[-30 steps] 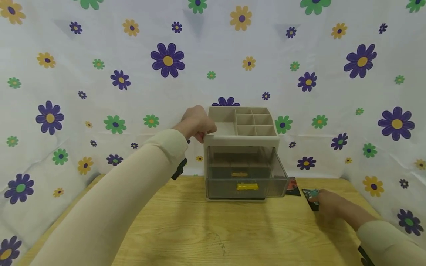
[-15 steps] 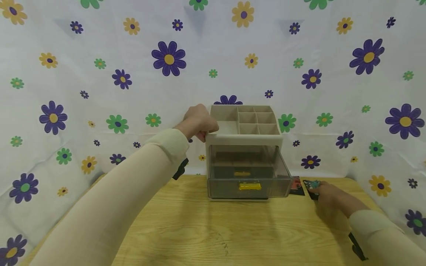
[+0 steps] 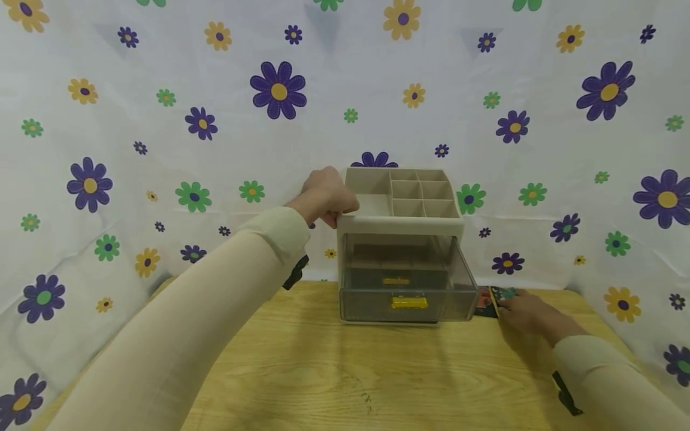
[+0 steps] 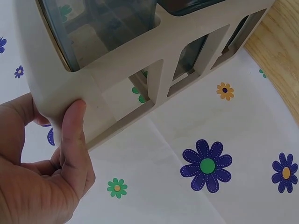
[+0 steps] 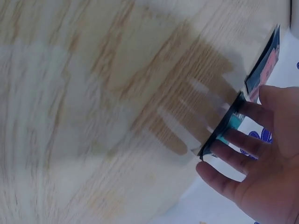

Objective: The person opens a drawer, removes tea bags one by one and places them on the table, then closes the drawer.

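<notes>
A beige desktop drawer organizer (image 3: 399, 225) stands at the back of the table, its upper see-through drawer (image 3: 366, 305) with a yellow handle pulled out. My left hand (image 3: 330, 194) grips the organizer's top left front corner; in the left wrist view the thumb (image 4: 74, 123) presses on its side wall. At right, my right hand (image 3: 530, 311) has its fingers spread over a dark, thin card with a teal picture (image 3: 504, 292). In the right wrist view the fingertips (image 5: 219, 147) lie across this card, thumb apart from it. A dark card with a red picture (image 3: 485, 305) lies right beside it.
The organizer's top has one wide compartment (image 3: 372, 203) and several small ones (image 3: 406, 190). A closed lower drawer shows its yellow handle (image 3: 396, 281) behind the pulled-out one. A white flowered cloth (image 3: 345, 72) hangs behind and beside the wooden table (image 3: 302, 365).
My right hand has slid the teal card leftward and slightly back until it meets the red card. The left hand keeps its grip on the organizer's corner. The head view has shifted slightly.
</notes>
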`<action>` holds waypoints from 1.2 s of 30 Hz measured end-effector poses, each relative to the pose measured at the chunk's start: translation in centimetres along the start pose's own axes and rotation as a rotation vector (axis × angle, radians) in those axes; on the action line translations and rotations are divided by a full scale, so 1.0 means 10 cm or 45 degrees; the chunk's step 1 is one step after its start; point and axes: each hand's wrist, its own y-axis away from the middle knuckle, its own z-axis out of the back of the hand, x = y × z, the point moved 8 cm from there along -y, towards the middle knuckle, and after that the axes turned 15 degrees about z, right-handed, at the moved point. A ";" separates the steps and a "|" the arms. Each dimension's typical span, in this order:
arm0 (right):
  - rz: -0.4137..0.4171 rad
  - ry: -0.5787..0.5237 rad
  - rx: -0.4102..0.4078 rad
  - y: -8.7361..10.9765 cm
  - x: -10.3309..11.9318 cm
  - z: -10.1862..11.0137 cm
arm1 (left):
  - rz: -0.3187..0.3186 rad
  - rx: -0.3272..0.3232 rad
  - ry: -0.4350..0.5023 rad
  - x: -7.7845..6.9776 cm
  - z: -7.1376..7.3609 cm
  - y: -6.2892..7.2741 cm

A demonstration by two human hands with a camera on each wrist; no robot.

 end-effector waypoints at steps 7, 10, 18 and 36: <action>-0.049 0.075 -0.026 -0.05 0.04 0.03 | 0.009 0.005 -0.006 0.00 0.00 0.00; -0.088 0.069 -0.033 -0.05 0.04 0.02 | 0.010 0.003 -0.015 -0.01 0.00 0.00; -0.096 0.058 -0.037 -0.06 0.05 0.03 | 0.002 -0.002 -0.038 -0.02 0.00 0.00; 0.001 0.211 -0.266 0.06 0.20 0.39 | 0.001 0.000 -0.051 -0.01 -0.01 -0.06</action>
